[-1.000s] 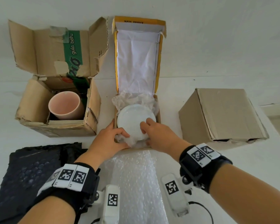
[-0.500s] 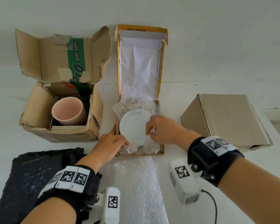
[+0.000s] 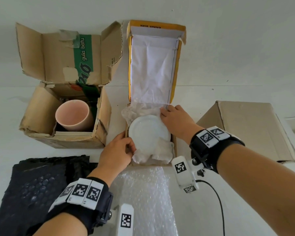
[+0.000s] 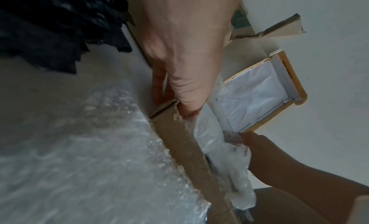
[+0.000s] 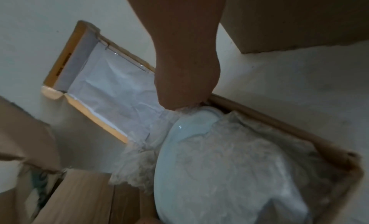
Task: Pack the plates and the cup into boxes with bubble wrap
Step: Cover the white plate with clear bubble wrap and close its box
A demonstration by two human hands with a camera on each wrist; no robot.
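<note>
A white plate lies on crumpled clear bubble wrap inside the middle box, whose yellow-edged lid stands up behind it. My left hand grips the box's front-left corner, thumb inside by the plate's rim and fingers outside. My right hand reaches over the plate's right side, and its fingertips pinch the wrap at the back right corner. In the right wrist view the plate shows under wrap. A pink cup stands tilted in the open cardboard box at the left.
A closed cardboard box sits to the right. Black bubble wrap lies at the front left, and a clear bubble wrap sheet lies in front of the middle box. A black cable trails under my right forearm.
My right hand has moved from the plate's front edge along its right side to the back right corner of the box. My left hand has stayed at the front-left corner.
</note>
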